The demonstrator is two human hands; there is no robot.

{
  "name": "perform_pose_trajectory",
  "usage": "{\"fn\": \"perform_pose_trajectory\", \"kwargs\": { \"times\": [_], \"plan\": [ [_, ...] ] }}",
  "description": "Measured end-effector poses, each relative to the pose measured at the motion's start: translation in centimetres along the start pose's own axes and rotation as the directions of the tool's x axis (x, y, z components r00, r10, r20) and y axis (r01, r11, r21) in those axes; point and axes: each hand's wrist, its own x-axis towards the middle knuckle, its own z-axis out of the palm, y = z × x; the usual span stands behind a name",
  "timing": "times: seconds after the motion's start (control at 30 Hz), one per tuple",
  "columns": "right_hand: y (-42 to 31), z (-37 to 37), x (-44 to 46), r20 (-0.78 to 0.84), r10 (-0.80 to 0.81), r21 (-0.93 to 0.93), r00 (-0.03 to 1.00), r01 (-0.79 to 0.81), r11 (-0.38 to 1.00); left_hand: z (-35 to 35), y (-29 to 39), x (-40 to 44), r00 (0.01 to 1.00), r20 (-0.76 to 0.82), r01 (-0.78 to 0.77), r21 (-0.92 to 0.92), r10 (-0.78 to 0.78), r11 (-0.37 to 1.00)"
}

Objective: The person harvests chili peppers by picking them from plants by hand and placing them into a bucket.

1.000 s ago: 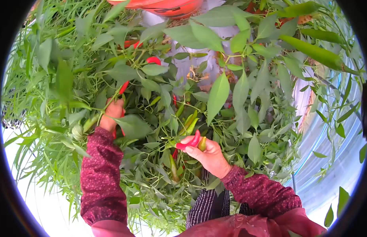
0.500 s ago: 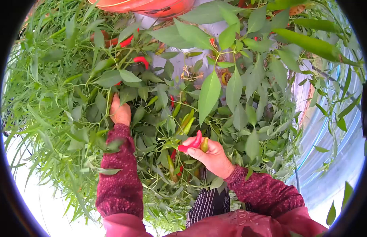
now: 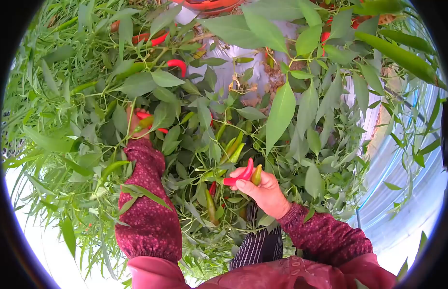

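My right hand (image 3: 265,193) is closed around several picked chili peppers. A bright red chili (image 3: 244,174) and a yellowish-green chili (image 3: 256,175) stick out of its fingers. Deep in the foliage at left is my left hand (image 3: 136,126), partly covered by leaves. Right against it are a red chili (image 3: 144,115) and a green-orange chili (image 3: 147,122); whether the fingers grip them is hidden. Between the hands, green chilies (image 3: 232,148) hang on the plant, with a dark yellow-green chili (image 3: 211,207) lower down.
Dense pepper leaves (image 3: 282,115) surround both hands. A curved red chili (image 3: 177,66) hangs farther up. Large green chilies (image 3: 402,55) hang at upper right. An orange-red container (image 3: 212,5) stands at the top edge. Clear plastic sheeting (image 3: 397,178) lines the right side.
My left hand has shifted slightly up and left, and chilies now show in front of it. My right hand still holds its chilies. The view has tilted, with the container sliding toward the top edge.
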Motion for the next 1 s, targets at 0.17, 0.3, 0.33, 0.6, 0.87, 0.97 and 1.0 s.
{"fn": "perform_pose_trajectory", "kwargs": {
  "times": [0.17,0.3,0.33,0.6,0.87,0.97,1.0],
  "plan": [
    [0.5,-0.3,0.3,-0.009,-0.009,-0.007,1.0,0.009,1.0,-1.4,0.2,3.0,0.982,0.184,0.047,-0.048,-0.038,0.998],
    [0.4,-0.1,0.4,-0.01,-0.013,-0.026,1.0,0.012,1.0,-1.7,0.0,3.3,0.962,0.268,0.064,-0.034,-0.053,0.997],
    [0.5,-0.2,0.4,-0.005,-0.006,-0.011,1.0,0.005,1.0,-1.7,-0.1,3.4,0.955,0.293,0.067,-0.028,-0.056,0.997],
    [-0.1,-0.6,0.6,-0.009,-0.012,0.023,1.0,0.012,1.0,-3.2,1.6,-4.0,0.895,0.423,0.043,0.237,-0.143,0.97],
    [-1.6,-1.1,-0.1,-0.046,0.007,0.074,0.999,-0.004,0.997,-6.2,3.0,-9.1,0.933,0.285,-0.052,0.715,-0.222,0.697],
    [-2.0,-1.4,-0.2,-0.041,-0.014,0.089,0.999,0.018,0.996,-4.5,4.4,-12.5,0.933,0.32,-0.236,0.889,-0.165,0.392],
    [-2.1,-1.4,-0.3,-0.03,-0.018,0.104,0.999,0.021,0.994,-2.3,5.2,-14.6,0.931,0.289,-0.171,0.883,-0.221,0.437]
  ]
}}
